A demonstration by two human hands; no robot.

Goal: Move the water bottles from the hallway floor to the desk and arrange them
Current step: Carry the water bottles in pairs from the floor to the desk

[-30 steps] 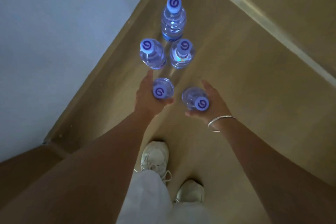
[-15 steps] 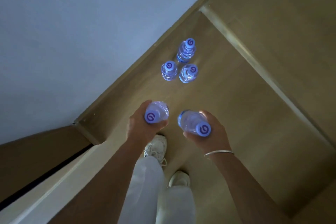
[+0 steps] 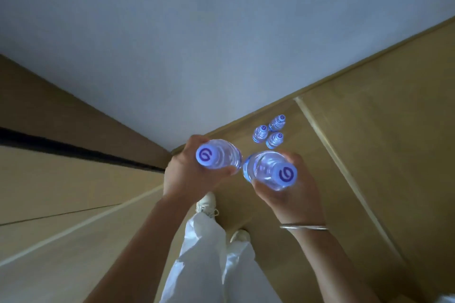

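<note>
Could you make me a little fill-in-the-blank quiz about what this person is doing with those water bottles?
1. The left hand and the right hand each grip ____ bottle.
2. ____ bottles stand on the floor near the wall.
3. The silver bangle sits on the ____ wrist.
4. Every bottle has a ____ on top.

Missing words: one; Three; right; cap

Clear glossy plastic bottles point(image 3: 268, 134), matt wood floor point(image 3: 384, 130), metal bangle point(image 3: 304, 227).
</note>
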